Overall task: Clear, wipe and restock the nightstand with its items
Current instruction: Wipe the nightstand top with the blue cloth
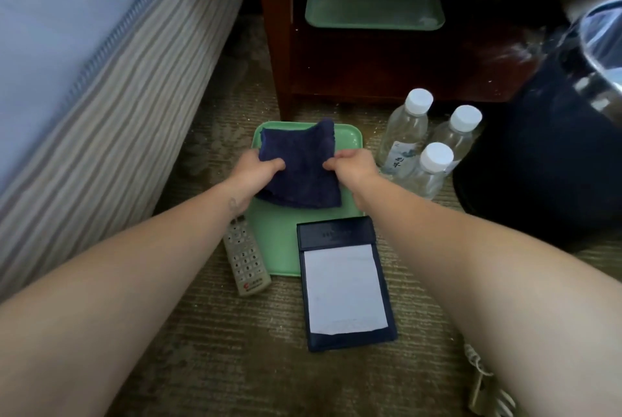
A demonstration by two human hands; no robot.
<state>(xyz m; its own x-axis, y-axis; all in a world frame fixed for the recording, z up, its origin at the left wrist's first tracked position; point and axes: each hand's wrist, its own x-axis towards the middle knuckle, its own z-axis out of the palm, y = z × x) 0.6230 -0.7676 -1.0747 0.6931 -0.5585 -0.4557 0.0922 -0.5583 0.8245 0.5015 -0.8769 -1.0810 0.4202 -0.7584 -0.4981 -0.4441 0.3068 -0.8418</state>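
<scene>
A dark blue cloth (301, 164) is held above a green tray (274, 241) that lies on the carpet. My left hand (254, 171) grips the cloth's left edge and my right hand (355, 166) grips its right edge. A grey remote control (245, 260) lies beside the tray's left side. A dark notepad holder (345, 282) with white paper overlaps the tray's near right corner. Three water bottles (427, 147) with white caps stand to the right. A second green tray (373, 1) sits on the dark wooden nightstand's (279, 46) lower shelf.
A bed (84, 63) with a striped mattress side fills the left. A dark round bin (538, 147) with a clear liner stands at the right. A coiled cord (478, 366) lies at the bottom right on the patterned carpet.
</scene>
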